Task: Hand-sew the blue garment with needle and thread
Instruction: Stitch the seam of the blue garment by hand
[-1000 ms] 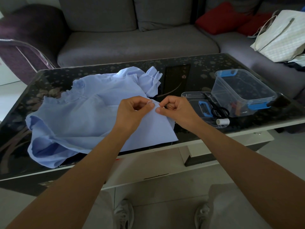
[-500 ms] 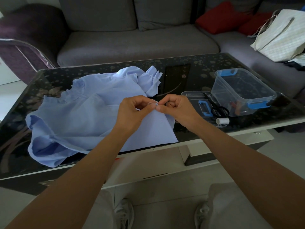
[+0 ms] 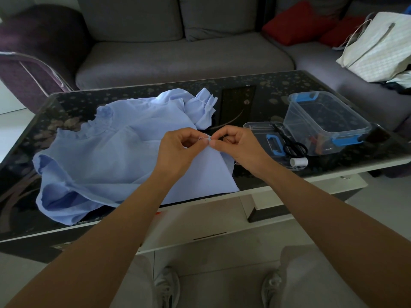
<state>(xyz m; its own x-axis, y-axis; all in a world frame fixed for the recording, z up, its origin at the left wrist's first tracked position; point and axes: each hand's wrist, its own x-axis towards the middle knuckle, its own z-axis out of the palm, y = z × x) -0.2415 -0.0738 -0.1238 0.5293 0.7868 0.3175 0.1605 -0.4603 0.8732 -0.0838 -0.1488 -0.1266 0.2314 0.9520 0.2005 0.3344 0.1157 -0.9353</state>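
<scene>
A light blue garment with ruffled cuffs lies spread over the left half of the dark glass table. My left hand pinches a raised fold of the cloth near its right edge. My right hand pinches the same spot from the right, fingertips touching the left hand's. A faint thread shows at the pinch; the needle is too small to make out. A white thread spool lies on the table to the right.
A clear plastic box with blue clips stands at the right, its lid beside it with black scissors on top. A grey sofa, red cushions and a white bag are behind the table.
Both hands have stayed at the fold, drawing slightly closer, with the right fingertips shifting a little at the pinch. The garment has barely moved.
</scene>
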